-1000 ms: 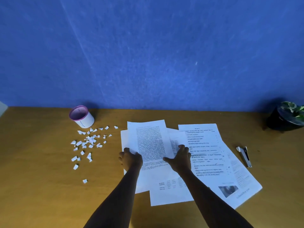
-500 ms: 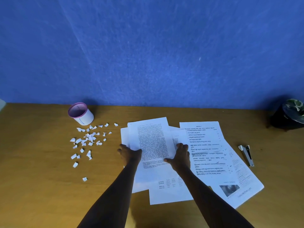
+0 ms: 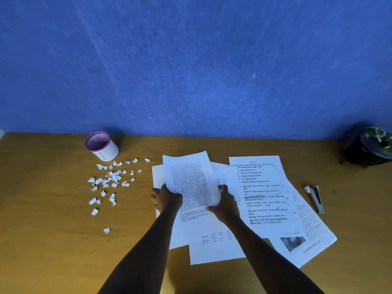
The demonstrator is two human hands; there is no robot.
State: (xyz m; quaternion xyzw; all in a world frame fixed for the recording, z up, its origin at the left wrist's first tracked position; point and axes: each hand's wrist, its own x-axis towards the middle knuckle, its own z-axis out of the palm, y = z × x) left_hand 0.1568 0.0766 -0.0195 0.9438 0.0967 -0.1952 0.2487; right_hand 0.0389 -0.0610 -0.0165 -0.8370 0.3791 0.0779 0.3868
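Observation:
A white sheet of dense printed text (image 3: 191, 181) is held over a spread of other printed sheets (image 3: 263, 200) on a wooden desk (image 3: 42, 240). My left hand (image 3: 166, 198) grips its left edge and my right hand (image 3: 224, 203) grips its right edge, thumbs on top. The sheet's far end curves up off the pile. Underneath, a sheet with a table (image 3: 216, 245) and one with a small photo (image 3: 305, 245) lie partly covered.
Several torn paper scraps (image 3: 110, 181) lie scattered to the left, below a white mesh pen cup with a pink rim (image 3: 101, 146). A stapler (image 3: 315, 198) lies right of the papers. A dark potted plant (image 3: 371, 147) stands at the far right against the blue wall (image 3: 191, 60).
Both hands went from resting on the text sheet's edges to gripping them, and the sheet has lifted off the pile, its far end curling up. The view shifted slightly.

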